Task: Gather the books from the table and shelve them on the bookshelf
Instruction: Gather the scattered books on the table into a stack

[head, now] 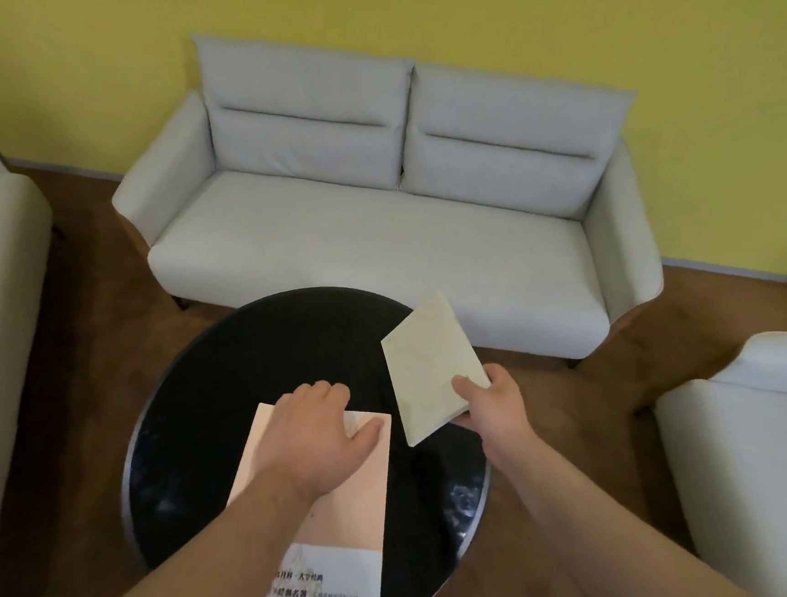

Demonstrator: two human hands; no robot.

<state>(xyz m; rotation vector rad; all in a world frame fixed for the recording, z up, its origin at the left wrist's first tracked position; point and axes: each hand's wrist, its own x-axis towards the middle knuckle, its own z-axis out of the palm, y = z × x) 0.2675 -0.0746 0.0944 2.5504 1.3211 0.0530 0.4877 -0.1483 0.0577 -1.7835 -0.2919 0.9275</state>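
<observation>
Books first: there are two in view, and both are already in hand, so the gathering looks about done. The pale green book (428, 366) is off the round black table (254, 358), tilted up in the right hand (491, 401), which pinches its near corner with the thumb on top and the fingers underneath. The pink book (337, 489), with a white printed band at its near end, is under the left hand (315, 429). The palm is down on the cover, the thumb lies flat across it and the fingers curl over the far edge. I honestly can't tell if that one is lifted yet or still resting on the tabletop. The two hands are close side by side, the green book just to the right of the left hand's thumb, and the books aren't touching. I see no other books on the table around either hand. As for what's left, that's basically the whole second half. No bookshelf shows up anywhere, only a light grey sofa (376, 233) beyond the hands and pale armchairs off to each side, so nothing is shelved yet as far as I can see. There are no bins, boxes or other containers in view either.
</observation>
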